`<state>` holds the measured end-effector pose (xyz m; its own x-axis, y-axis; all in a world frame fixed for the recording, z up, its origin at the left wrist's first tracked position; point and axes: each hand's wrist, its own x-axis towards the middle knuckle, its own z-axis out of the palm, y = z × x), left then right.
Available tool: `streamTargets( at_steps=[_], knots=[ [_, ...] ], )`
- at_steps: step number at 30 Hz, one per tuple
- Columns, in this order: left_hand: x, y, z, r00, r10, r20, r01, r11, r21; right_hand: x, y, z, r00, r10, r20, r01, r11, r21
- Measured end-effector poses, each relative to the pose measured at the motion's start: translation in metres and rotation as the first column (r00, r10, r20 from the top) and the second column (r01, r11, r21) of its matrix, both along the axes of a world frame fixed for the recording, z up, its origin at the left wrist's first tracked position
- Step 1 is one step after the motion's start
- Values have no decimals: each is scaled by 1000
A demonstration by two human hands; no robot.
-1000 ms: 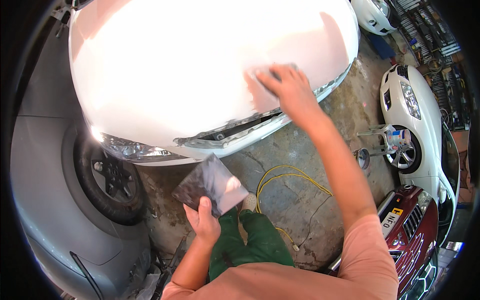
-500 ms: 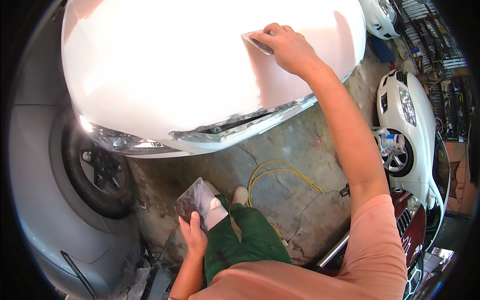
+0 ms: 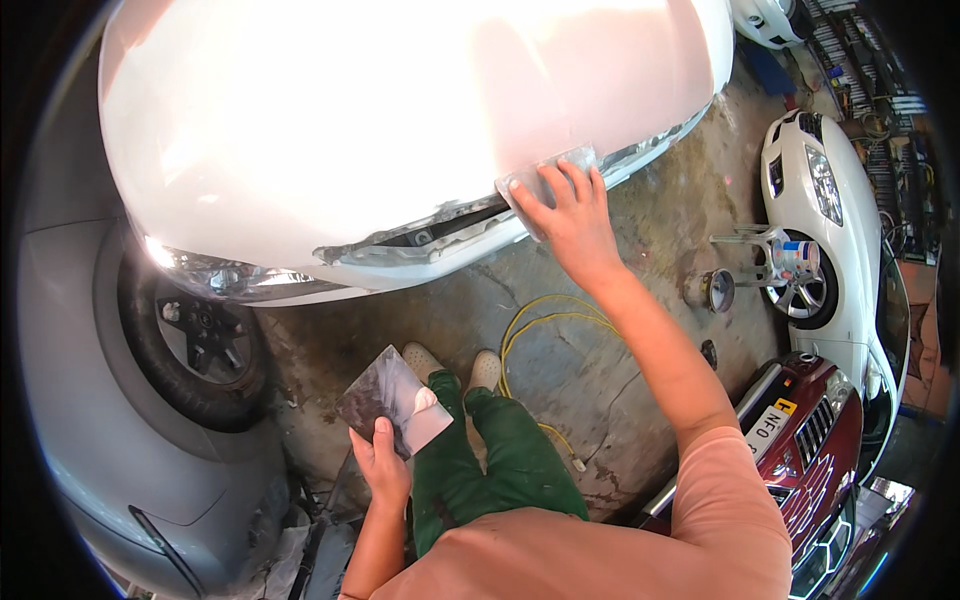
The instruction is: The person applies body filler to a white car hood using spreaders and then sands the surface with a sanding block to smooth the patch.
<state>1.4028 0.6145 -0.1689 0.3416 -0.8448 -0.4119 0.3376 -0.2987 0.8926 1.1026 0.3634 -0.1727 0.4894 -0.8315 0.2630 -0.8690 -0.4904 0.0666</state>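
In my right hand (image 3: 578, 232) is a flat, greyish putty spreader (image 3: 527, 222), gripped with the thumb and fingers spread along it. It lies at the front edge of a white car hood (image 3: 330, 130), beside the dark gap above the bumper. A pinkish layer of filler (image 3: 610, 75) covers the hood's right part; glare washes out much of the rest. Low on the left, my left hand (image 3: 383, 472) grips a flat rectangular mixing plate (image 3: 375, 395), thumb on top. A small pale lump of putty (image 3: 425, 400) sits near the plate's right edge.
A grey car (image 3: 150, 470) with an exposed wheel (image 3: 205, 340) stands close on my left. Yellow hose (image 3: 520, 320) loops over the concrete floor near my feet. To the right are an open can (image 3: 718, 290), a stool holding a tin (image 3: 797, 260), a white car (image 3: 825, 190) and a dark red car (image 3: 815, 420).
My right hand has brought the spreader from the middle of the hood down toward me to its front edge. The pinkish area there looks wider. My left hand still holds the plate.
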Motion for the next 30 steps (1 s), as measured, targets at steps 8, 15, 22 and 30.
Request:
streamTargets(
  at_steps=[8,15,22,30],
  knots=[
    [-2,2,6,997,-58,-47,62,996,70,-27,105,4,987,-141,79,116,957,265],
    [-62,-40,54,833,-72,-549,160,981,114,-13,206,147,745,-233,625,-8,934,358],
    [-121,-66,167,724,-287,-628,369,930,0,14,259,224,674,-82,734,-199,937,288],
    [-71,-59,205,744,-323,-585,324,940,-108,-30,311,143,756,-481,444,226,828,513]
  ],
)
